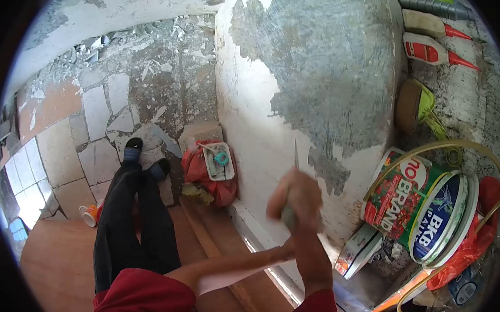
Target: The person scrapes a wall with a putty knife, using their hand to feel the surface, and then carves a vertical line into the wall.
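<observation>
My right hand (298,198), blurred by motion, is wrapped around the handle of a scraper (296,155). Its thin blade shows edge-on and points up at the wall (251,117). The blade tip overlaps the border between white coating and bare grey surface. A greenish handle end sticks out below the fist. My left forearm (239,267) reaches across, and the left hand is hidden behind my right forearm.
At right, stacked paint buckets (426,214) with a hose stand beside glue bottles (427,49). A white tray (219,161) holding a teal roll sits on a red bag by the wall. Broken tiles (96,110) and flakes cover the floor; a cup (89,216) lies near my legs.
</observation>
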Demonstrator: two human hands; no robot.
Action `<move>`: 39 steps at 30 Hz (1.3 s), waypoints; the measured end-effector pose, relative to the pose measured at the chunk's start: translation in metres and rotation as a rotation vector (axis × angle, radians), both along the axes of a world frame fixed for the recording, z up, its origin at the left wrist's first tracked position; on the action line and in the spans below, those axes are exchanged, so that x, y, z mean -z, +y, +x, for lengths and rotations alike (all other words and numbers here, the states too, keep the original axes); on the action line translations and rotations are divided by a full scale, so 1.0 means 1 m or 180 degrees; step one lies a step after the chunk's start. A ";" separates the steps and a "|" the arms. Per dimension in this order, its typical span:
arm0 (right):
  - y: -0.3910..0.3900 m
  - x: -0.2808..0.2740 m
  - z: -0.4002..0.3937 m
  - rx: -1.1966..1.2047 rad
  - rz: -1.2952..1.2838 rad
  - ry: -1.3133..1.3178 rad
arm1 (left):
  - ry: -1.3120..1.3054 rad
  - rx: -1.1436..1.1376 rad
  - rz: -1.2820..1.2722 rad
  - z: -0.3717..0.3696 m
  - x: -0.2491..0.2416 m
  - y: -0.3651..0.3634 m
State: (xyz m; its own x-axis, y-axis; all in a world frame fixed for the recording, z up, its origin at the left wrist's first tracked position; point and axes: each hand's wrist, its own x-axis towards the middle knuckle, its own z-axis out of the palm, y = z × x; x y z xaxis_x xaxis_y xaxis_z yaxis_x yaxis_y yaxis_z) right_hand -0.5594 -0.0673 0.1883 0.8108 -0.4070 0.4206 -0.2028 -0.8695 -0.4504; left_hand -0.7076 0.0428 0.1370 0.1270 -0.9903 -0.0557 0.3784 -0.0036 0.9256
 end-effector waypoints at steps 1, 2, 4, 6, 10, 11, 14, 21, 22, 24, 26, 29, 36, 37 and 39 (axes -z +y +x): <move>0.003 0.000 0.000 0.0014 0.0021 0.0008 | -0.0478 -0.0015 0.0002 0.006 0.000 -0.003; 0.005 0.000 -0.001 0.0029 0.0043 0.0015 | -0.0945 -0.0039 0.0009 0.010 0.001 -0.004; 0.005 0.015 -0.018 0.0420 -0.0041 0.0218 | 0.0127 0.0166 0.0092 0.016 0.002 0.002; -0.001 0.021 -0.032 0.0792 -0.0178 0.0434 | 0.1215 0.0349 0.0129 0.019 -0.002 0.005; 0.006 0.006 -0.004 0.0289 -0.0144 -0.0445 | 0.4390 -0.0445 0.0588 0.020 -0.007 -0.007; 0.031 0.014 -0.048 0.0964 -0.0276 -0.0014 | 0.4575 -0.0458 0.0611 0.017 -0.005 -0.004; -0.002 0.050 -0.087 0.2144 0.0003 0.1222 | 0.1411 0.0770 0.0020 0.012 0.017 -0.004; -0.017 0.035 -0.016 0.0264 0.0077 0.0415 | -0.0627 0.0038 -0.0477 0.032 0.017 -0.004; -0.022 0.037 -0.011 0.0350 -0.0031 0.0303 | -0.0763 0.0226 -0.0641 0.029 0.019 -0.002; -0.035 0.036 0.000 0.0473 -0.0303 0.0071 | -0.1021 0.0335 -0.0187 0.024 0.008 -0.006; -0.030 0.028 0.009 0.0316 -0.0102 0.0187 | -0.1875 -0.0320 -0.0191 0.030 0.002 -0.007; -0.009 0.005 0.010 0.0230 0.0106 0.0160 | 0.0816 0.0233 -0.0226 0.010 0.023 -0.002; -0.012 0.011 0.007 0.0656 0.0079 0.0285 | -0.0309 -0.0011 -0.0290 0.029 0.017 -0.006; -0.012 0.002 0.014 0.0458 0.0232 0.0298 | -0.0371 -0.0035 -0.0343 0.031 0.020 -0.009; -0.026 -0.014 0.012 -0.0006 0.0625 0.0877 | -0.0451 -0.0011 -0.0433 0.031 0.021 -0.007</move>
